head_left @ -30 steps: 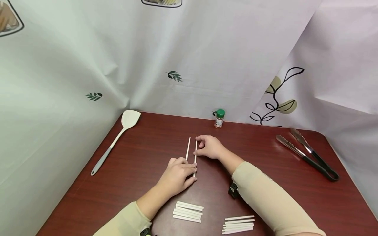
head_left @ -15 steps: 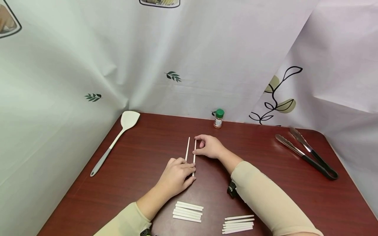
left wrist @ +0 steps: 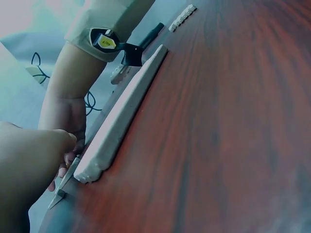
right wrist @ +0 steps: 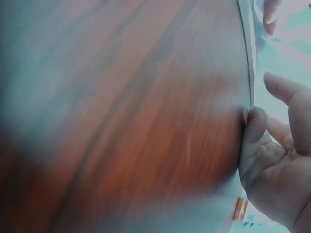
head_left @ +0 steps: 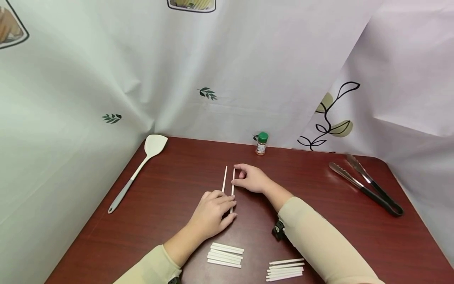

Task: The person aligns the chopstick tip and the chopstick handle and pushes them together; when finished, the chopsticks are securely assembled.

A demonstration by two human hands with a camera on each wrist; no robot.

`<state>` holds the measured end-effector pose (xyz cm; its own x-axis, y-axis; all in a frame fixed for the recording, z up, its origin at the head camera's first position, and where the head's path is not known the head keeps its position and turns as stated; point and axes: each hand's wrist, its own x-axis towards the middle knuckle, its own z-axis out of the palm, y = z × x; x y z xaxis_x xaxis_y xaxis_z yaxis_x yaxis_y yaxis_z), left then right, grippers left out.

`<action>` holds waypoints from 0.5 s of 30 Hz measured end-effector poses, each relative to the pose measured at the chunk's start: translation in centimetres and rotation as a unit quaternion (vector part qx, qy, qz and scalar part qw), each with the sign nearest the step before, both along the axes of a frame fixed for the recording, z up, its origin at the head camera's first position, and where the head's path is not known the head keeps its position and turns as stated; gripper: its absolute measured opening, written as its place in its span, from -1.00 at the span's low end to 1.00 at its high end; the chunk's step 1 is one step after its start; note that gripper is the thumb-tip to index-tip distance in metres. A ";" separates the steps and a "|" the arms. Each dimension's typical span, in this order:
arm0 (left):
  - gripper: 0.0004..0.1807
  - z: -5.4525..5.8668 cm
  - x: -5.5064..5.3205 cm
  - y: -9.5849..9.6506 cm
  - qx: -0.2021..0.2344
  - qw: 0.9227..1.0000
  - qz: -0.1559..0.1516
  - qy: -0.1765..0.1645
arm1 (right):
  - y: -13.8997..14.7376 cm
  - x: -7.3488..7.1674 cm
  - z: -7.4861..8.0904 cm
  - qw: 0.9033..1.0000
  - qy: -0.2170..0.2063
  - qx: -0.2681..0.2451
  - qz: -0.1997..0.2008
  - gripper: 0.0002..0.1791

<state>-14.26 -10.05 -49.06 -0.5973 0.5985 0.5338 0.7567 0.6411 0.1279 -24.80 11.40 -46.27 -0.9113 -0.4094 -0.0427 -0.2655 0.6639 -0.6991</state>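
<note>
Two thin white rows of sticks lie side by side on the table in the head view. My left hand (head_left: 212, 213) lies over the near end of the left row (head_left: 224, 179), hiding it. Its fingers and thumb hold the near part of the right row (head_left: 232, 190). At the far part, my right hand (head_left: 254, 179) pinches a white stick, index finger at the tip and thumb lower down on its side. The right wrist view shows the right thumb (right wrist: 255, 124) at the table surface beside the thin pale row.
Several white sticks form a left pile (head_left: 225, 255) and a right pile (head_left: 285, 269) nearer the person. A spatula (head_left: 138, 169) lies left, tongs (head_left: 369, 189) lie right, and a green-capped spice jar (head_left: 261, 144) stands at the back. White printed sheeting (head_left: 248, 71) surrounds the table (head_left: 301, 169).
The head view has shifted slightly. Both hands keep nearly the same places on the right row, with only tiny finger movements.
</note>
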 end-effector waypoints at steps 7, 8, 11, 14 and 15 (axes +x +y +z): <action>-0.73 -0.1 1.0 0.3 0.043 0.997 -0.051 0.029 | 1.4 0.6 0.5 0.995 -0.081 -0.056 -0.014 -0.24; -0.74 -0.1 1.3 0.4 0.046 0.996 -0.063 0.036 | 1.7 0.7 0.5 0.994 -0.091 -0.066 -0.016 -0.24; -0.74 -0.2 2.0 0.8 0.051 0.993 -0.101 0.042 | 3.0 1.3 0.4 0.990 -0.105 -0.087 -0.018 -0.26; -0.75 -0.2 2.8 1.0 0.066 0.988 -0.138 0.032 | 4.5 2.3 0.3 0.990 -0.103 -0.095 -0.008 -0.32; -0.75 -0.3 3.0 1.1 0.070 0.986 -0.148 0.026 | 5.0 2.7 0.2 0.990 -0.101 -0.095 -0.005 -0.35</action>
